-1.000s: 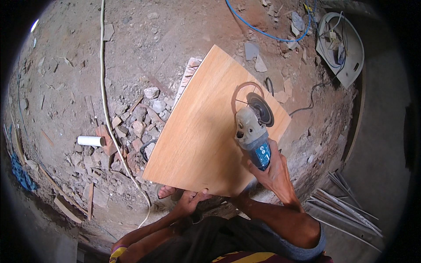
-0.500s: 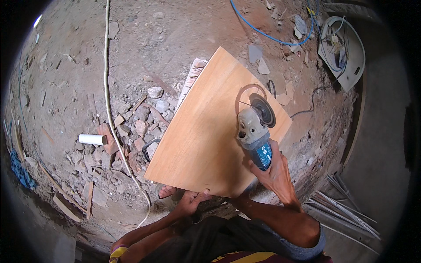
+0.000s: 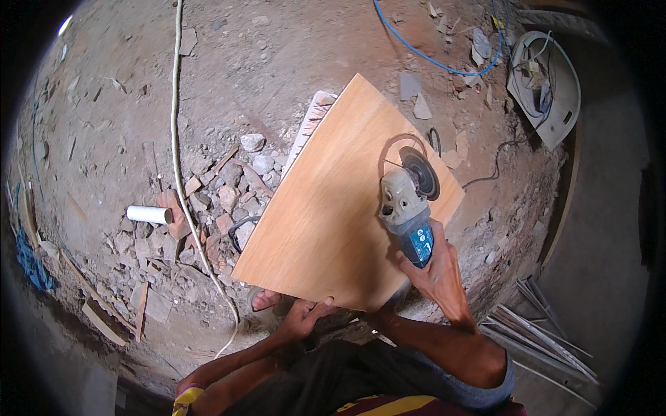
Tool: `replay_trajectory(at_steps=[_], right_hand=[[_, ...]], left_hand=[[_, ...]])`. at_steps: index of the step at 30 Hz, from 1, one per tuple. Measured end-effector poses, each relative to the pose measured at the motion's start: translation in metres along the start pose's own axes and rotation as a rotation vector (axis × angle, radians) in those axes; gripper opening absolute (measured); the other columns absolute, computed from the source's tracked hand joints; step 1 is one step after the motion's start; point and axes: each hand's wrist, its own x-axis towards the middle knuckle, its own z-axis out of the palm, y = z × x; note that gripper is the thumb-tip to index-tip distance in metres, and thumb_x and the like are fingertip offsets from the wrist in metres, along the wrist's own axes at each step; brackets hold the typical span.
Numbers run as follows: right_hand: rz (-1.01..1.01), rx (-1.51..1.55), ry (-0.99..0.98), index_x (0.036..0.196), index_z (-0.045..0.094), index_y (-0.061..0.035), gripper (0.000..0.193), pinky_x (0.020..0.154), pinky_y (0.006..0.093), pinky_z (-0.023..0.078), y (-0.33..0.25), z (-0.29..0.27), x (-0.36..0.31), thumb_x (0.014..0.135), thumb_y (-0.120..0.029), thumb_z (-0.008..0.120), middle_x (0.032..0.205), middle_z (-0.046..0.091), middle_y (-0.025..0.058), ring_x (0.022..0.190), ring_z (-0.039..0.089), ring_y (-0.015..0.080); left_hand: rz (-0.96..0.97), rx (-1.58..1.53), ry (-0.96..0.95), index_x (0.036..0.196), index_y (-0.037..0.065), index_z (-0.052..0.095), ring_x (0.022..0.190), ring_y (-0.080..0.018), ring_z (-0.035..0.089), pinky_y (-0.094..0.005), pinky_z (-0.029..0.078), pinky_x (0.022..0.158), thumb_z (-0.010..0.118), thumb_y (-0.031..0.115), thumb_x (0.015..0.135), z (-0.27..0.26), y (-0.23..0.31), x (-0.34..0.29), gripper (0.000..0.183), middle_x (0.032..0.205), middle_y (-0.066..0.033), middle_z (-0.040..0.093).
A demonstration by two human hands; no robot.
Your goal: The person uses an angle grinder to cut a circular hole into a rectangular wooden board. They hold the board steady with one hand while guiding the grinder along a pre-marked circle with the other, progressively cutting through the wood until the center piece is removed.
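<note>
A flat, light-brown panel with a wood-grain face (image 3: 326, 201) lies tilted in front of me; whether it is wood or tile I cannot tell. My left hand (image 3: 304, 319) grips its near edge, thumb on top and fingers hidden beneath. In my right hand (image 3: 438, 274) is an angle grinder (image 3: 406, 204) with a grey head, a blue body and a dark disc (image 3: 420, 173). The disc stands over the panel's right part, beside a brownish ring mark (image 3: 383, 156). Whether the disc touches the panel or spins is unclear.
A white ribbed slab (image 3: 305, 128) sticks out under the panel's far left edge. Rubble (image 3: 229, 197), a white pipe piece (image 3: 149, 214) and a pale hose (image 3: 175, 125) lie left. A blue hose (image 3: 430, 61), a white basin (image 3: 555, 104) and metal strips (image 3: 541, 340) are right.
The view has shifted slightly, so the ground and panel appear a little farther right. My hands, the grinder and the panel hold about the same places relative to one another.
</note>
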Motion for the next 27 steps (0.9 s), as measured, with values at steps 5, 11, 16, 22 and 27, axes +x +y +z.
replay_trajectory(at_steps=[5,11,16,22,27], right_hand=[[-0.039,0.032,-0.001,0.149,0.050,0.0000,0.072,0.084,0.0487,0.062,0.002,0.001,0.001,0.091,-0.021,0.088,0.102,0.077,0.0295,0.096,0.079,0.0487],[-0.060,-0.026,0.020,0.149,0.049,0.0020,0.073,0.083,0.0475,0.062,0.009,0.004,0.002,0.091,-0.020,0.087,0.101,0.077,0.0300,0.094,0.080,0.0467],[-0.082,-0.043,0.034,0.149,0.049,0.0020,0.073,0.081,0.0480,0.062,0.010,0.007,0.002,0.090,-0.021,0.087,0.099,0.076,0.0312,0.092,0.080,0.0479],[-0.128,-0.039,0.053,0.147,0.051,0.0014,0.071,0.079,0.0493,0.062,0.010,0.006,0.003,0.090,-0.021,0.087,0.097,0.076,0.0310,0.090,0.079,0.0489],[-0.127,-0.043,0.061,0.143,0.053,-0.0011,0.066,0.080,0.0425,0.061,0.013,0.008,0.006,0.090,-0.018,0.087,0.096,0.076,0.0234,0.085,0.075,0.0321]], left_hand=[[0.025,-0.043,0.042,0.144,-0.011,0.061,0.128,-0.0231,0.070,-0.0401,0.057,0.114,0.058,0.023,0.120,0.005,0.004,-0.002,0.042,0.138,-0.0181,0.073],[0.026,-0.045,0.096,0.138,-0.012,0.067,0.123,-0.0202,0.072,-0.0366,0.057,0.112,0.060,0.025,0.119,0.009,0.006,-0.001,0.042,0.133,-0.0167,0.076],[0.002,0.059,0.064,0.133,-0.013,0.070,0.118,-0.0176,0.072,-0.0346,0.058,0.108,0.060,0.026,0.119,0.005,0.011,-0.004,0.042,0.128,-0.0153,0.078],[0.048,0.074,0.062,0.128,-0.013,0.072,0.113,-0.0163,0.072,-0.0337,0.058,0.104,0.060,0.029,0.120,0.005,0.006,0.000,0.044,0.121,-0.0141,0.079],[0.065,0.018,0.092,0.128,-0.013,0.072,0.112,-0.0166,0.073,-0.0339,0.058,0.104,0.060,0.030,0.120,0.006,-0.004,0.001,0.045,0.120,-0.0139,0.080]])
